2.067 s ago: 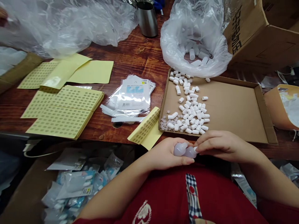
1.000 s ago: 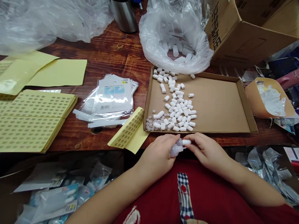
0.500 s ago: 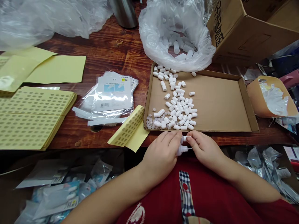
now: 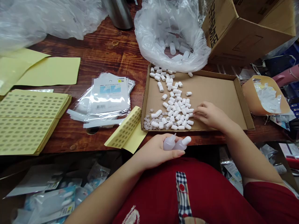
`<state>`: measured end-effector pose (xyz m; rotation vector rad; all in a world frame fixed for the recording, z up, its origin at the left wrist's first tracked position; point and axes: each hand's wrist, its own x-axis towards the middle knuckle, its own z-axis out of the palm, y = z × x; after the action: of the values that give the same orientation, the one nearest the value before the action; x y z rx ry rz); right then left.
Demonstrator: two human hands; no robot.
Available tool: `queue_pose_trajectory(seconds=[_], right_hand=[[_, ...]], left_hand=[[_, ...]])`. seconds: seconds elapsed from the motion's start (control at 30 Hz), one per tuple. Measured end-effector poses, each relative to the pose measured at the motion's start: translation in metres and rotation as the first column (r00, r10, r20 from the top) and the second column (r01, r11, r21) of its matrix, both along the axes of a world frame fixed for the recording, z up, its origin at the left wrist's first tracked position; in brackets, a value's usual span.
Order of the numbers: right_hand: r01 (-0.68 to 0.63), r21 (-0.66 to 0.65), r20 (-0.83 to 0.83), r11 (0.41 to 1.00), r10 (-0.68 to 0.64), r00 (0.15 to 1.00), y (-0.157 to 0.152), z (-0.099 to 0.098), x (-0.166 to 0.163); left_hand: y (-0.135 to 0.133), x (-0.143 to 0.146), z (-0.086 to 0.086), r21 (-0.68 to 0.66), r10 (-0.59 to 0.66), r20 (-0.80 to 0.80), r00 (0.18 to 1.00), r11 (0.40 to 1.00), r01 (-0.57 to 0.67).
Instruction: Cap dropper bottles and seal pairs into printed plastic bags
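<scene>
My left hand [image 4: 155, 151] lies palm up at the table's near edge, curled around two small translucent dropper bottles [image 4: 175, 143]; one bottle wears a white cap, the other shows a bare nozzle. My right hand [image 4: 209, 114] reaches into the shallow cardboard tray [image 4: 240, 93], its fingertips pinched together at the right side of the pile of white caps [image 4: 176, 107]. Whether a cap sits between the fingers is hidden. Tiny clear plugs [image 4: 147, 124] lie in the tray's near left corner.
A plastic bag of white caps [image 4: 173, 40] sits behind the tray. Printed plastic pouches [image 4: 109, 95], yellow sticker sheets [image 4: 30, 118], a folded sticker sheet [image 4: 125, 132], a steel cup [image 4: 118, 12], cardboard boxes [image 4: 247, 28] and a paper bin [image 4: 265, 96] surround it.
My right hand left the bottles and moved forward into the tray to the caps. My left hand turned palm up, keeping both bottles.
</scene>
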<state>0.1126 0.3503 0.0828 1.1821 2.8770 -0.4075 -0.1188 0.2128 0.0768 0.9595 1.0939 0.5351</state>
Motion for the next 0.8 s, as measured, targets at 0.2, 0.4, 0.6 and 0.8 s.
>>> queue_pose_trajectory(seconds=[0.2,0.4,0.6,0.8], right_hand=[[-0.082,-0.006,0.076,0.997,0.082,0.994,0.004,0.002,-0.008],[-0.056,-0.225,-0.112,0.973,0.031,0.993,-0.016,0.045,-0.006],[-0.452,-0.316,-0.177,0.834,0.416,0.892,-0.032,0.065,-0.035],[-0.495,-0.317,-0.191,0.809,0.457,0.869,-0.028,0.072,-0.042]], left_hand=[[0.002,0.006,-0.004,-0.143,0.080,0.224,0.971,0.988,-0.049],[0.008,0.012,-0.006,-0.179,0.050,0.262,0.964,0.984,-0.002],[0.012,0.015,-0.007,-0.102,-0.036,0.255,0.966,0.993,0.064],[0.006,0.009,-0.007,-0.066,-0.039,0.207,0.978,0.996,0.054]])
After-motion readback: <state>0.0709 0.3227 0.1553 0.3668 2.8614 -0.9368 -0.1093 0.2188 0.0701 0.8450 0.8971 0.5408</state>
